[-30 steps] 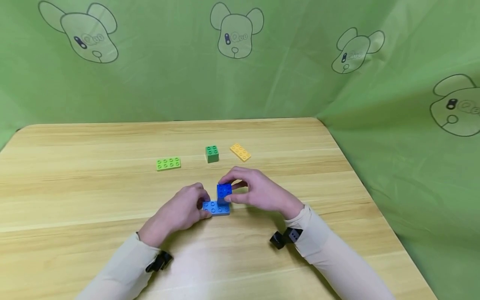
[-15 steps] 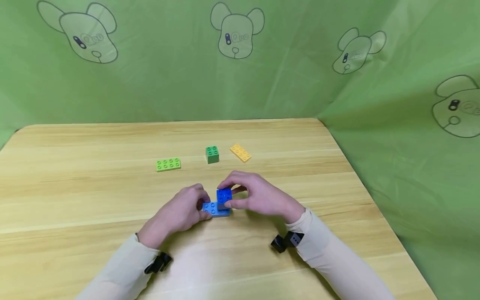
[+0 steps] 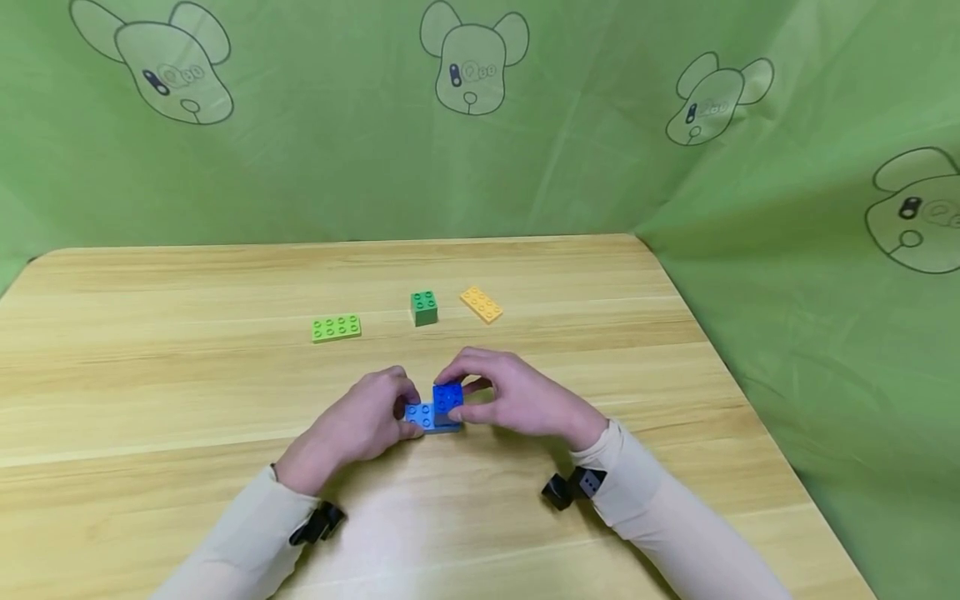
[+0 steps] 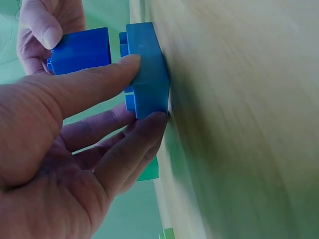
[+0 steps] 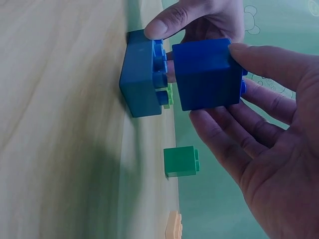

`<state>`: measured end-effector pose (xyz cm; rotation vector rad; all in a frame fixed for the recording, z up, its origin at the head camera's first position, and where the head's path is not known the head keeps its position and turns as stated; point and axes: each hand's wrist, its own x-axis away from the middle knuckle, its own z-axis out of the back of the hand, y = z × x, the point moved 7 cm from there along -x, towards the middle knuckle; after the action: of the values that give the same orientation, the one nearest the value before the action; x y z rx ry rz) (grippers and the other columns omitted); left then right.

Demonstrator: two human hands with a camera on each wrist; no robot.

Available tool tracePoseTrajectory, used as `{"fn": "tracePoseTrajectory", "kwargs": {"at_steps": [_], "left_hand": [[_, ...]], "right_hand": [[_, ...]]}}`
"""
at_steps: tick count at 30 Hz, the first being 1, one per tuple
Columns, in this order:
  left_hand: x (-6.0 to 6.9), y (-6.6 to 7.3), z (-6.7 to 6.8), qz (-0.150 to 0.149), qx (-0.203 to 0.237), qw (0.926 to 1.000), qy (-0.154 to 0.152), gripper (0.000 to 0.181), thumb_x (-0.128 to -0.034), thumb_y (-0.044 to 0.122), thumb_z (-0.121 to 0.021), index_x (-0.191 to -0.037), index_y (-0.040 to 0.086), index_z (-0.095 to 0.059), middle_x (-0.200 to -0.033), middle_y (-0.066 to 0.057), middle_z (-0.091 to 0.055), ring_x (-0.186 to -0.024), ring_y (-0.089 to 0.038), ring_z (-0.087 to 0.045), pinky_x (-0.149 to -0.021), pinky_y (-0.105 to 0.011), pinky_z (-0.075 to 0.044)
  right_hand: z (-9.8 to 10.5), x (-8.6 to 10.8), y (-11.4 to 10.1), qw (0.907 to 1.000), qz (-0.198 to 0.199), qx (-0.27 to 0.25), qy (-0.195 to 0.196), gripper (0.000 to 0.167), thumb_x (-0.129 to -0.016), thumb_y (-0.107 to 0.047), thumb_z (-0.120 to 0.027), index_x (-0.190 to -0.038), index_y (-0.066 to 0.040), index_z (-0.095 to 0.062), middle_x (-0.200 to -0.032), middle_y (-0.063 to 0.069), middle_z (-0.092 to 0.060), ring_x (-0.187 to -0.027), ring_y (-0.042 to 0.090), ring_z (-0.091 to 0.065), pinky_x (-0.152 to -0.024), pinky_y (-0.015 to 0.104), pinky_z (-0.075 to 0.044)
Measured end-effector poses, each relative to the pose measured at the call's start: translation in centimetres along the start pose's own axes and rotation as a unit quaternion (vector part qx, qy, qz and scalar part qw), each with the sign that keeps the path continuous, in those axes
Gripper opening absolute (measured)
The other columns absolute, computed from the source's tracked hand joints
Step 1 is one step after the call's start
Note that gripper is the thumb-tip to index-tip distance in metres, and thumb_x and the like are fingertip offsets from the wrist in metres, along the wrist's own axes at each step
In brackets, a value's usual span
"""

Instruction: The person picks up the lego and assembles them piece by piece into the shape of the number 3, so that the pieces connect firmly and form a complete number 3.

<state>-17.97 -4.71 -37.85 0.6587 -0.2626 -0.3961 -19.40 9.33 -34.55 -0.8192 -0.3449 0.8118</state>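
A light blue toy brick (image 3: 420, 414), long and low with two rows of studs, lies on the table in the head view. My left hand (image 3: 365, 419) grips its left end between thumb and fingers. Over its right end is a dark blue square brick (image 3: 447, 398), pinched by my right hand (image 3: 517, 396). Both wrist views show a narrow gap between the dark blue brick (image 5: 207, 74) and the studs of the light blue brick (image 4: 149, 74), so the two are apart. The studs of the dark blue brick face up.
Farther back on the wooden table (image 3: 187, 375) lie a flat lime green brick (image 3: 336, 328), a dark green square brick (image 3: 423, 308) and a flat yellow-orange brick (image 3: 481, 305). A green curtain (image 3: 337, 167) hangs behind the table and along its right side.
My right hand has lowered the dark blue brick closer to the light blue one and slightly toward me. The left hand keeps its grip in the same spot.
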Motion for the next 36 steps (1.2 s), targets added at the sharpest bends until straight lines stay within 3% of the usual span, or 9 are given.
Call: {"fn": "tracePoseTrajectory", "kwargs": {"at_steps": [19, 25, 36], "left_hand": [[-0.1, 0.0, 0.0, -0.002, 0.003, 1.0, 0.0, 0.025, -0.0791, 0.011, -0.084, -0.097, 0.0, -0.07, -0.085, 0.0, -0.055, -0.075, -0.016, -0.052, -0.069, -0.03, -0.048], [-0.1, 0.0, -0.1, -0.002, 0.005, 1.0, -0.003, 0.027, -0.079, 0.012, -0.084, -0.098, 0.0, -0.07, -0.085, 0.0, -0.055, -0.075, -0.016, -0.053, -0.068, -0.03, -0.048], [-0.3, 0.1, 0.0, -0.01, -0.005, 0.9998, -0.014, 0.025, -0.0796, 0.012, -0.083, -0.097, -0.001, -0.07, -0.085, -0.001, -0.055, -0.074, -0.016, -0.053, -0.067, -0.029, -0.048]], "right_hand": [[-0.5, 0.0, 0.9, 0.9999, -0.015, 0.002, -0.005, 0.032, -0.089, -0.013, -0.075, -0.119, -0.014, -0.066, -0.109, -0.012, -0.061, -0.101, 0.007, -0.057, -0.091, 0.03, -0.05], [-0.6, 0.0, 1.0, 0.9999, -0.009, 0.001, -0.003, 0.028, -0.089, -0.017, -0.075, -0.116, -0.015, -0.068, -0.105, -0.012, -0.062, -0.096, 0.01, -0.058, -0.085, 0.034, -0.052], [-0.9, -0.4, 1.3, 0.9986, -0.012, -0.048, -0.018, 0.02, -0.087, -0.01, -0.076, -0.103, -0.012, -0.064, -0.109, -0.005, -0.063, -0.104, 0.013, -0.059, -0.092, 0.035, -0.051]]}}
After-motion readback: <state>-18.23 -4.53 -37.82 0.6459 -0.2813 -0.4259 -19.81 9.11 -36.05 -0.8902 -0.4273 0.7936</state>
